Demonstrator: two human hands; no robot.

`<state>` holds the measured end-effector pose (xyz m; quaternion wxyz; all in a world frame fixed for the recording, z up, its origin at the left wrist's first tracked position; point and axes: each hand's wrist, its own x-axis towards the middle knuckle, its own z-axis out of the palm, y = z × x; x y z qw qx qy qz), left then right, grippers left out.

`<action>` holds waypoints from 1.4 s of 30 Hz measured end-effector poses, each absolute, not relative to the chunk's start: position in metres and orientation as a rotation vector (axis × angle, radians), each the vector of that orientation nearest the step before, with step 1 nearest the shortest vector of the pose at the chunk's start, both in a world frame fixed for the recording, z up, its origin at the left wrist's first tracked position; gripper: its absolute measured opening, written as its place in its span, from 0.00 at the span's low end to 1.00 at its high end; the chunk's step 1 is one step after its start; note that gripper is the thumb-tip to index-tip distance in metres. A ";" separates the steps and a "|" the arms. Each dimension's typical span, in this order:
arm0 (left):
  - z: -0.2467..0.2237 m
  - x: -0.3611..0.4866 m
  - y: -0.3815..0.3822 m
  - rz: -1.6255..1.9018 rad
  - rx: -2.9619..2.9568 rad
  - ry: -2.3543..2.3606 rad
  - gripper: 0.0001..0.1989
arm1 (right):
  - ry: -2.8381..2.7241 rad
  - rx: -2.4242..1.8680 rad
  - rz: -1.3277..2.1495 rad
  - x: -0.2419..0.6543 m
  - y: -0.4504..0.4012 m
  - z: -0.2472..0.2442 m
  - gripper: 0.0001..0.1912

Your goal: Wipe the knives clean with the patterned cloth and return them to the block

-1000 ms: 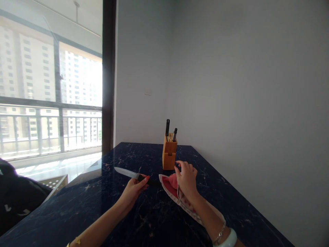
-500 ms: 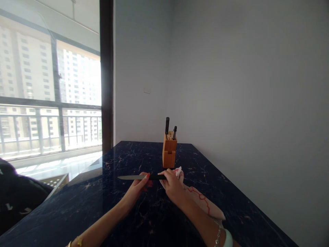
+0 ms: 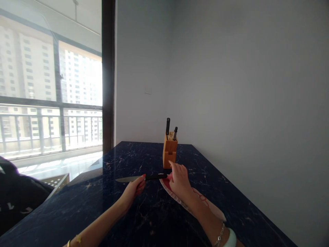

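My left hand is closed around the blade of a knife close to its handle. The knife lies level above the table, its grey blade pointing left and its black handle pointing right. By the handle's end, my right hand has its fingers apart, one stretched out up and to the left. A white and red cloth is spread on the table beneath that hand and forearm. Part of the cloth is hidden by the right arm.
A wooden knife block stands just beyond my hands, with two black-handled tools in its top. The dark blue marbled table meets a grey wall on the right. A dark bag-like object is at the left, near a large window.
My right hand has let go of the knife handle and opened. The cloth's bunched-up end now lies flatter, showing its red part. My left hand has moved slightly left and down with the knife.
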<state>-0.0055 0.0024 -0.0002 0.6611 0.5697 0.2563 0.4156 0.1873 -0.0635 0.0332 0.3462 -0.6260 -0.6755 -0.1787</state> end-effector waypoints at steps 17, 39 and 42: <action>-0.014 0.005 -0.002 0.898 1.766 0.959 0.27 | -1.576 -1.737 -0.422 0.193 -0.065 0.039 0.04; -0.003 0.005 -0.030 0.810 1.718 0.665 0.15 | -2.001 -1.233 -0.295 0.144 -0.086 0.027 0.12; -0.002 0.004 -0.028 0.823 1.724 0.644 0.16 | -1.988 -1.271 -0.277 0.146 -0.085 0.028 0.13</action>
